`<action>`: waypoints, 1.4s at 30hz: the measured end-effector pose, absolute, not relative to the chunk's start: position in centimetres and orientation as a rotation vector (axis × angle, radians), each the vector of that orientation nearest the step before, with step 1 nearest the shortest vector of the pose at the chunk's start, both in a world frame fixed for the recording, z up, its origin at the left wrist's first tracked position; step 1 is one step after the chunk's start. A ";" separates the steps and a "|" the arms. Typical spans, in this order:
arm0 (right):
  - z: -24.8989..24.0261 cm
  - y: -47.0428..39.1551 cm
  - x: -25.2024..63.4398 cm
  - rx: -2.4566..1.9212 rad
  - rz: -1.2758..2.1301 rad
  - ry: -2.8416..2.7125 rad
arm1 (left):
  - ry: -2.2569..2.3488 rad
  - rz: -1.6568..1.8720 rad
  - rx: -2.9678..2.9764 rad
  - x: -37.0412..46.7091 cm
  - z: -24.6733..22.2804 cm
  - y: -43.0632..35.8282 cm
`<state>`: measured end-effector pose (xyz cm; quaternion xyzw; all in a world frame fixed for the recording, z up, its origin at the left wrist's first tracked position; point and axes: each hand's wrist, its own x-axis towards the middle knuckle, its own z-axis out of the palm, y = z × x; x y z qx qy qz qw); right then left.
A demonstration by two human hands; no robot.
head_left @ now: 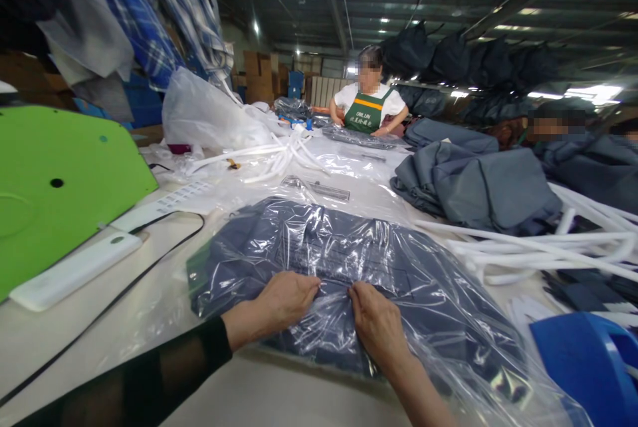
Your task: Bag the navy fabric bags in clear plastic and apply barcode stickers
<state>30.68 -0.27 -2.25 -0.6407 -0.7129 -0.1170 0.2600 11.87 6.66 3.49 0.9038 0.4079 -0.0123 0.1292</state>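
A dark blue-grey folded garment in a clear plastic bag [239, 248] lies on the table in front of me. My left hand [284, 297] is closed in a pinch on the bag's plastic near the middle of the package. Just to the right, my right hand [376, 321] pinches the same plastic, its fingertips a short gap from the left ones. Wrinkled film catches the light between and around them. Printed lettering on the bag is too blurred to read. Loose plastic spreads past the package toward the lower right.
A green machine [64, 188] and a white bar-shaped device [74, 274] stand left, with a black cable [134, 274]. White hangers [538, 248], dark garments [478, 181] and a blue plastic object [583, 360] lie right. Across the table, a person in a green apron [363, 111] handles another bagged piece.
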 end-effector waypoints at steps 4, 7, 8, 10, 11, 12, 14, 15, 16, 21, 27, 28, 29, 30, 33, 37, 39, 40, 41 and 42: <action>-2.2 -0.3 30.7 -1.735 -0.324 -1.933 | 1.230 -0.012 2.672 12.8 3.1 7.3; -2.3 -0.3 30.7 -1.741 -0.324 -1.929 | 1.225 -0.017 2.728 13.4 2.7 7.3; -2.3 -0.3 30.7 -1.743 -0.320 -1.930 | 1.212 -0.021 2.748 13.5 2.5 7.3; -2.3 -0.2 30.7 -1.752 -0.311 -1.931 | 1.179 -0.028 2.782 13.5 2.2 7.2; -2.4 -0.2 30.7 -1.759 -0.308 -1.929 | 1.167 -0.030 2.793 13.5 2.0 7.2; -2.4 -0.2 30.7 -1.766 -0.306 -1.926 | 1.162 -0.030 2.799 13.5 1.9 7.3; -2.3 -0.3 30.7 -1.777 -0.303 -1.919 | 1.174 -0.027 2.791 13.4 1.9 7.4; -2.3 -0.3 30.7 -1.780 -0.302 -1.917 | 1.186 -0.024 2.779 13.3 2.0 7.6; -2.3 -0.3 30.7 -1.781 -0.301 -1.917 | 1.199 -0.019 2.767 13.3 2.1 7.7; -2.2 -0.3 30.6 -1.779 -0.313 -1.915 | 1.238 -0.015 2.752 13.4 2.4 8.0; -2.3 -0.3 30.6 -1.801 -0.318 -1.912 | 1.204 -0.015 2.844 13.7 1.4 7.9; -2.3 -0.3 30.6 -1.805 -0.319 -1.909 | 1.193 -0.005 2.861 13.8 1.2 7.9; -2.4 -0.3 30.6 -1.809 -0.322 -1.907 | 1.184 0.009 2.877 13.7 1.0 8.0; -2.4 -0.2 30.6 -1.810 -0.326 -1.904 | 1.178 0.026 2.892 13.7 0.8 8.0; -2.6 -0.2 30.6 -1.806 -0.336 -1.904 | 1.156 0.102 2.939 13.5 0.2 8.1; -2.9 -0.1 30.5 -1.795 -0.352 -1.906 | 1.105 0.266 2.990 12.9 -0.4 7.8; -2.9 -0.1 30.5 -1.792 -0.358 -1.906 | 1.070 0.361 3.004 12.6 -0.5 7.6; -2.9 -0.1 30.5 -1.791 -0.360 -1.906 | 1.050 0.410 3.008 12.5 -0.5 7.6; -2.9 -0.1 30.5 -1.790 -0.362 -1.907 | 1.030 0.461 3.010 12.3 -0.5 7.6; -2.9 -0.1 30.5 -1.789 -0.366 -1.907 | 1.014 0.513 3.007 12.2 -0.4 7.6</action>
